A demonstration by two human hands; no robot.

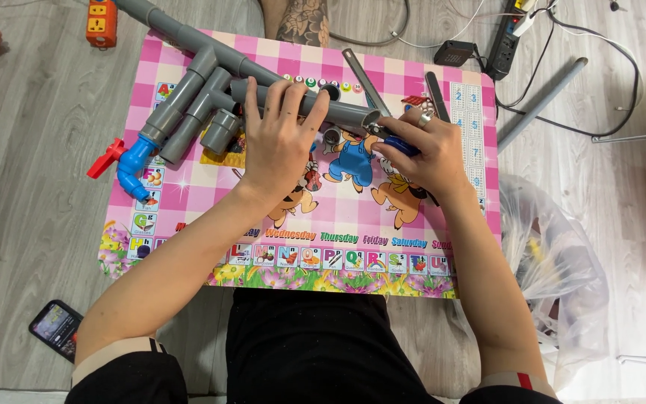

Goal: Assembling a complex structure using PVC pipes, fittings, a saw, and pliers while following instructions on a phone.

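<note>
Phone (pixel 55 327) on floor far left. Red-handled blue valve (pixel 133 161) ends grey pipe assembly (pixel 188 97) on pink surface (pixel 443 247). Left hand (pixel 282 138) flat, fingers spread, pressing pipe (pixel 338 111) down. Right hand (pixel 424 150) clenched around blue-handled tool (pixel 395 142) at pipe's open end. Plastic bag (pixel 555 262) far right.

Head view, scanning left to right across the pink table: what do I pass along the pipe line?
Red valve handle → blue elbow fitting → grey tee fittings → left hand pressing the grey pipe → right hand with a blue-handled tool.
</note>
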